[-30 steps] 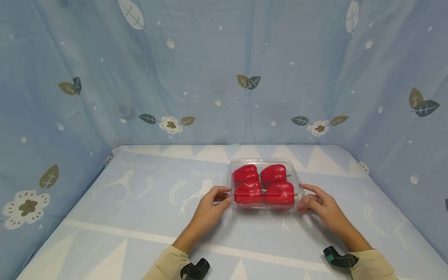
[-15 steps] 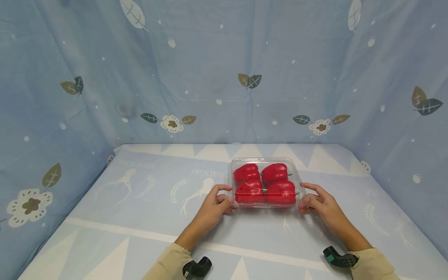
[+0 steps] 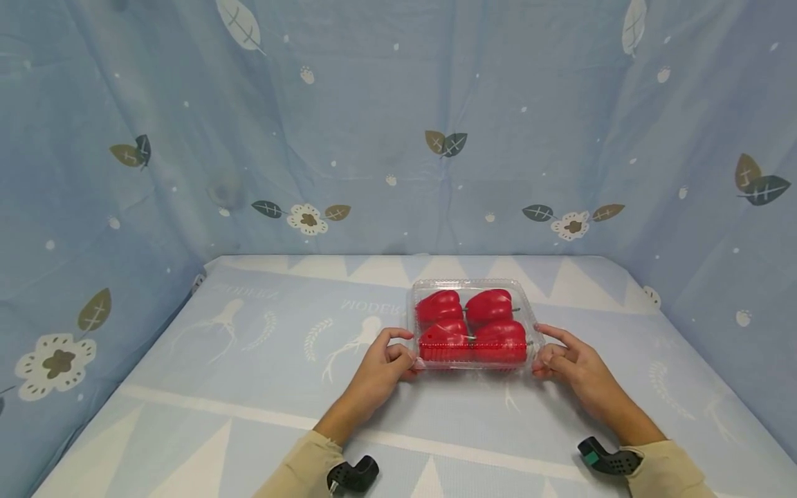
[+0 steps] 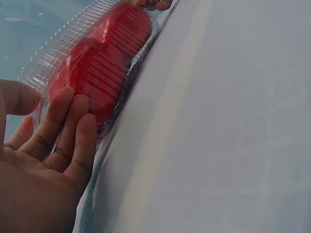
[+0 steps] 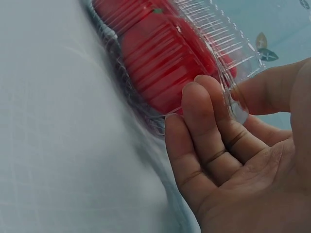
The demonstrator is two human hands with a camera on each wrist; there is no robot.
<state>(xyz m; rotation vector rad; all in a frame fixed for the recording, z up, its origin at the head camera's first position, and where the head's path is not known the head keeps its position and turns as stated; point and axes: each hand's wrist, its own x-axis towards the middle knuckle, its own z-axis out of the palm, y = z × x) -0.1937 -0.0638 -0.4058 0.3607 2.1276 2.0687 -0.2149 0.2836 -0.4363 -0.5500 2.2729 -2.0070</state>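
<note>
A clear plastic box point(image 3: 471, 324) with its lid closed sits on the tabletop point(image 3: 249, 387), right between the two hands, and it holds four red peppers point(image 3: 471, 326) packed two by two, filling it almost to the walls. The left hand point(image 3: 378, 370) is at the box's left end with its thumb up on the rim and its fingers point(image 4: 73, 131) lying close together, gently bent, their tips against the ribbed side wall. The right hand point(image 3: 569, 364) mirrors it at the right end, thumb on the top edge and fingers point(image 5: 209, 126) side by side against the near corner, so the box is gripped from both ends. Compared with a second ago, the left hand has closed in: its fingers were then reaching loosely toward the corner, and now they press on the wall; the right hand and the box have hardly shifted. The box is thin, glossy, see-through plastic, rectangular with rounded corners, with fine ridges running down its sides and a flat flange around the lid. The peppers are smooth, shiny and lumpy, with a bit of green stem showing in the right wrist view. Beneath the fingers the tabletop is covered by a pale blue cloth with white triangles and faint printed figures, and a blue curtain point(image 3: 373, 104) with leaf and flower prints hangs beyond the box.
</note>
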